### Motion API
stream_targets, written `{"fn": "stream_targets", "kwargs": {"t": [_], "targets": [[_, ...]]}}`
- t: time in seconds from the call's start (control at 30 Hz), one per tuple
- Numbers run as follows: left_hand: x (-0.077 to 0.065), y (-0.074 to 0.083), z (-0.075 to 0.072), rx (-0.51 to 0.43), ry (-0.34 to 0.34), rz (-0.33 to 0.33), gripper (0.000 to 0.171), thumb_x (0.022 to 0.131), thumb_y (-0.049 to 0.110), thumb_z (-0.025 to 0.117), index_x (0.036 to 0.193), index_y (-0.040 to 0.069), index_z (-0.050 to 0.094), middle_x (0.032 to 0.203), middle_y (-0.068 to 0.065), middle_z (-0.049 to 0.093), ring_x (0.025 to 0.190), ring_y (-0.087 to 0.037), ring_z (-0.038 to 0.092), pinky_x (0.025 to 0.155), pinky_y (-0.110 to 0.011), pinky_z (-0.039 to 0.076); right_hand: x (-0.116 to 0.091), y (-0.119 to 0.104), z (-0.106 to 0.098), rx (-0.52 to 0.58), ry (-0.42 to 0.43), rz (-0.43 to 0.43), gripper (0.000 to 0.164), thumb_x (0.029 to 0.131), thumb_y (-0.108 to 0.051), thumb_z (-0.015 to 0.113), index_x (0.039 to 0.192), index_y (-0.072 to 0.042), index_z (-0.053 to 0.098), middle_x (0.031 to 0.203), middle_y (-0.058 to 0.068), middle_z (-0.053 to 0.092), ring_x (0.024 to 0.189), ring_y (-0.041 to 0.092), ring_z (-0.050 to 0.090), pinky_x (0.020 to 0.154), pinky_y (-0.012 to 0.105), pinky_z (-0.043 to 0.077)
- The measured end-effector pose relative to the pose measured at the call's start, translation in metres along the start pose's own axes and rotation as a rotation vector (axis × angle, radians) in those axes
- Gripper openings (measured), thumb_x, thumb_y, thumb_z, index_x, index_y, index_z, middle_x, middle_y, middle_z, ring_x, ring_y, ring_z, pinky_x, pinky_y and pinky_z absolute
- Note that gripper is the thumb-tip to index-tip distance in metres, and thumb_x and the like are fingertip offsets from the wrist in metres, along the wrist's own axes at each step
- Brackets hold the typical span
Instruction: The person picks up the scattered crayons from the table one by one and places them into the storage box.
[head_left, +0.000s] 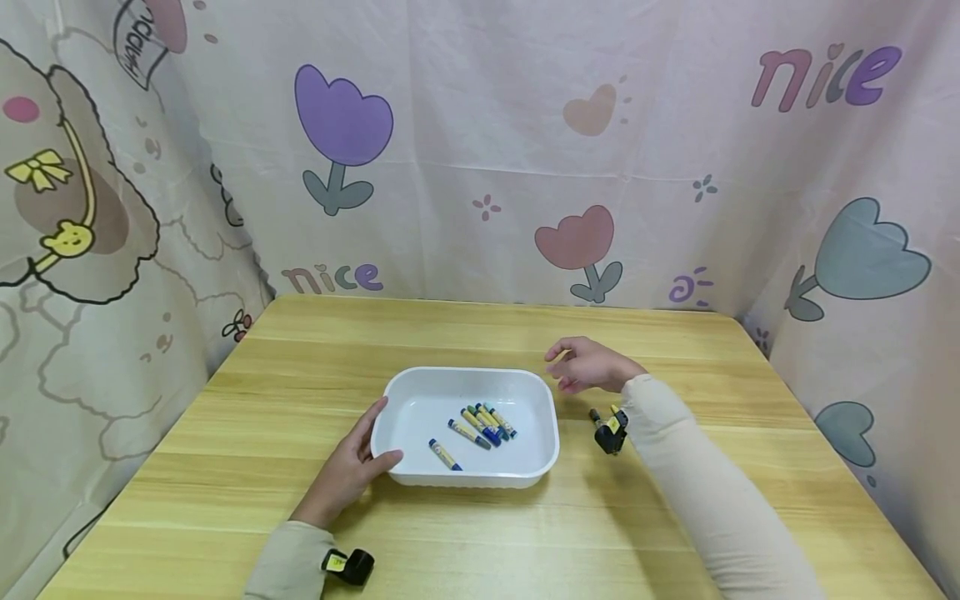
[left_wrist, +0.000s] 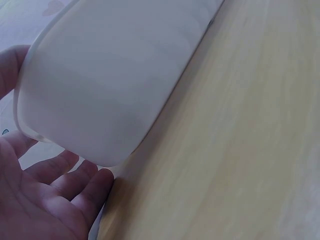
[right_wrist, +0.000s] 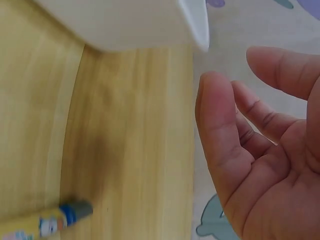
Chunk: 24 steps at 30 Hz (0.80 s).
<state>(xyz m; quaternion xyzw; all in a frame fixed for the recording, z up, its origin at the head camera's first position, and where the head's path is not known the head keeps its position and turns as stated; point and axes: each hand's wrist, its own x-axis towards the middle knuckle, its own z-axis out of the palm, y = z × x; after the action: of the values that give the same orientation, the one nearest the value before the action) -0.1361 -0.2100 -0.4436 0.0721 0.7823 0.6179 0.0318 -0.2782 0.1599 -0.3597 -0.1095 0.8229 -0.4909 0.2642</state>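
A white plastic tray (head_left: 465, 482) stands on the table with several oil pastels (head_left: 442, 454) in yellow wrappers lying inside, most of them bunched near its middle. At the tray's left end, my left hand (head_left: 348, 467) holds the rim, thumb near the front corner and fingers along the outer wall. In the left wrist view, the fingers (left_wrist: 92, 192) curve beside the tray's wall (left_wrist: 100, 75). My right hand (head_left: 588, 364) hovers past the tray's back right corner, loosely curled with nothing in it. Below its wrist lies another pastel (right_wrist: 40, 222) with a grey tip.
A wood-grain table (head_left: 480, 542) carries everything. Printed cloth (head_left: 465, 125) hangs along its back and both sides. Small black wrist cameras sit at the left cuff (head_left: 352, 567) and the right cuff (head_left: 611, 433); the right one partly covers the loose pastel.
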Motion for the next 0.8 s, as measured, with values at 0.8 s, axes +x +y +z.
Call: {"fn": "stream_targets", "kwargs": {"t": [0.8], "targets": [[-0.001, 0.001, -0.001, 0.017, 0.005, -0.005, 0.08, 0.091, 0.01, 0.067, 0.155, 0.009, 0.019, 0.157, -0.024, 0.019, 0.137, -0.04, 0.032, 0.099, -0.022, 0.037, -0.025, 0.059, -0.042, 0.014, 0.054, 0.083, 0.04, 0.094, -0.003, 0.056, 0.128, 0.012, 0.039, 0.079, 0.012, 0.056, 0.063, 0.016, 0.055, 0.059, 0.027, 0.053]]}}
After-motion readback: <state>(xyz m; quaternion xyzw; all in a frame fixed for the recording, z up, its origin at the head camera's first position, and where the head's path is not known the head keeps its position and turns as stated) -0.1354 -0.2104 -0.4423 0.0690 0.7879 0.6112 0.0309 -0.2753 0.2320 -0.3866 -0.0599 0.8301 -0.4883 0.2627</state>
